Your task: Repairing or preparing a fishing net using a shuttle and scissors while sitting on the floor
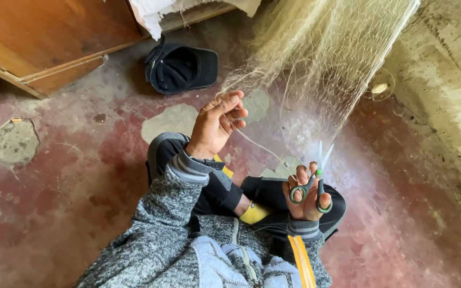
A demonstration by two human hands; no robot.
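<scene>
Fishing net (326,48) strand pinched in my left hand (217,125).
My right hand (305,194) fingers grip green-handled scissors (316,181), blades slightly open, above the red floor (81,176).

Worn red-painted concrete floor (70,202), bare grey patches showing, bearing an upturned dark cap (181,68) beside a wooden cabinet (49,42) at top left.

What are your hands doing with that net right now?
Left hand pinching fishing net strands. Right hand gripping green-handled scissors, blades open, pointing up. Dark cap on floor, off to the side.
</scene>
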